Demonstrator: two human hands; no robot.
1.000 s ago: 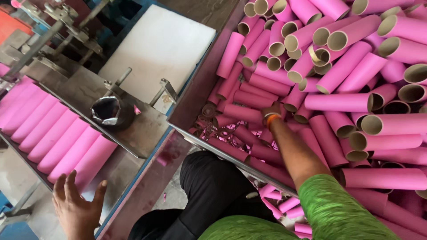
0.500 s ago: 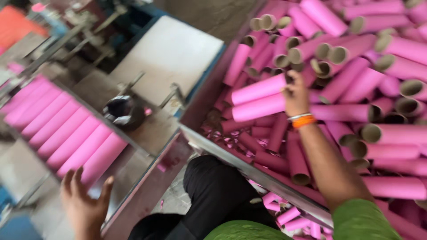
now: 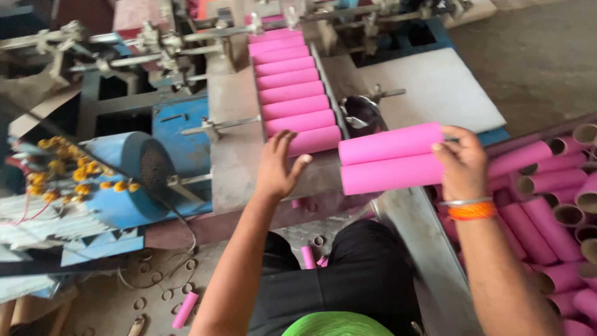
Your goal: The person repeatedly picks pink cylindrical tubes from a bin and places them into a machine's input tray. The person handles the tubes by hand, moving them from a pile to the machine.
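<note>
Two pink cardboard tubes in my right hand, carried toward the machine's feed tray.

My right hand (image 3: 463,165) has its fingers closed round the end of two stacked pink cardboard tubes (image 3: 390,158), held level to match the row of pink tubes (image 3: 289,87) at 11 o'clock. My left hand (image 3: 278,168) lies open, fingers spread, steadying the nearest tube in that row. More tubes fill the bin (image 3: 559,205) at 3 o'clock. No labels visible.

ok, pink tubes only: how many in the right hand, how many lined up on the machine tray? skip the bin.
Pink tubes held in the right hand: 2
Pink tubes in the row on the machine tray: 8, the left hand resting on the nearest
Total: 10
</note>
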